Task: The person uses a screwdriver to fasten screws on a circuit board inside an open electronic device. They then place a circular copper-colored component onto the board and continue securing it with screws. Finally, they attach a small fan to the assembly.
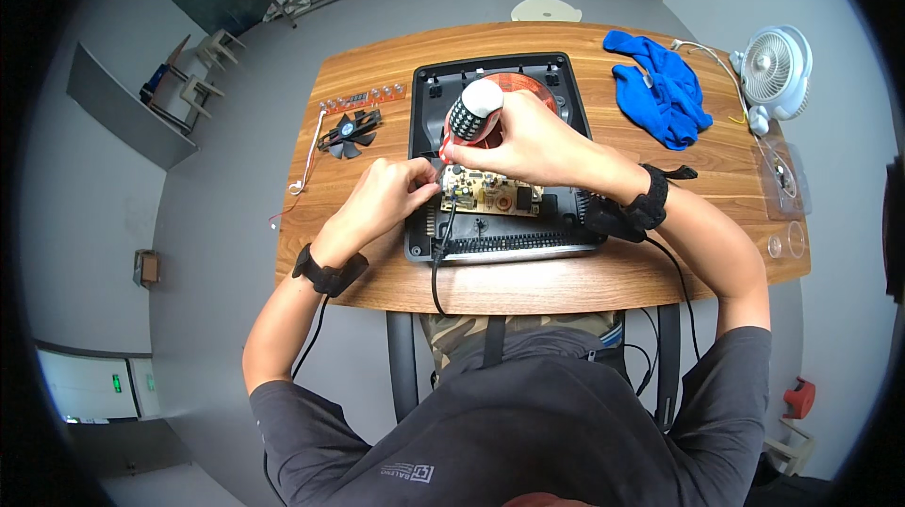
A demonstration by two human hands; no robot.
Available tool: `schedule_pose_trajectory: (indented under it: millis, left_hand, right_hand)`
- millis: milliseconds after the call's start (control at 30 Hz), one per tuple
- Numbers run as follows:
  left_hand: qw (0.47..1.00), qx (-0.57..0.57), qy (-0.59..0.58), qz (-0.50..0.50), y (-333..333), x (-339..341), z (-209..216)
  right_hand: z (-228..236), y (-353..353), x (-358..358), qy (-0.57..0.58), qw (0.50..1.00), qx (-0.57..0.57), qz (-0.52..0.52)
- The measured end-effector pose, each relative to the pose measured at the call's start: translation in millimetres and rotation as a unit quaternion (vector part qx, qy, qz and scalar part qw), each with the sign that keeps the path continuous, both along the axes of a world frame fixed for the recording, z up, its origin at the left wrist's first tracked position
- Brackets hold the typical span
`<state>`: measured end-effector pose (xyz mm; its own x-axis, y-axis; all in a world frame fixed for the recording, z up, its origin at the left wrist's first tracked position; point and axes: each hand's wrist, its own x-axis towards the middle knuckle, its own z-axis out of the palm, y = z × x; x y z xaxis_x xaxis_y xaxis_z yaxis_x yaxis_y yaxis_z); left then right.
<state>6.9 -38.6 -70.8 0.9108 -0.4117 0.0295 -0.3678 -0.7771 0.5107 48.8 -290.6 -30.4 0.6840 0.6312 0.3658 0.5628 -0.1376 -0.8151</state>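
My right hand (528,144) is wrapped around a thick-handled screwdriver (477,111) with a white end, a black-and-white patterned grip and red parts. The tool tilts over the left end of a tan circuit board (490,194); its tip is hidden. Beside that same end, my left hand (382,196) has its fingertips pressed together, and what they hold, if anything, does not show. The board lies inside a black plastic housing (556,248), open side up. Behind my right hand a copper-coloured coil (530,85) sits in the housing. A black cord (436,271) runs from the board over the near edge.
Left of the housing lie a black fan (350,134) and a narrow orange circuit strip (363,98) with a white cable (309,156). To the right are a blue cloth (660,92), a white desk fan (773,73) and a clear plastic tray (785,177) on the wooden table (377,290).
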Motion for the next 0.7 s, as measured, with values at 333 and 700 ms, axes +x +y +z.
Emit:
schedule_pose_trajectory:
  millis: [333, 700]
  left_hand:
    - [1.000, 0.008, -0.007, -0.009, 1.4, -1.6, -0.1]
    - [1.000, 0.015, 0.007, -0.007, 0.3, -4.9, 1.7]
  right_hand:
    - [-4.1, 1.4, -0.2, 0.016, 1.000, 0.011, 0.007]
    - [-3.2, -0.1, -3.2, 0.032, 0.999, -0.012, 0.009]
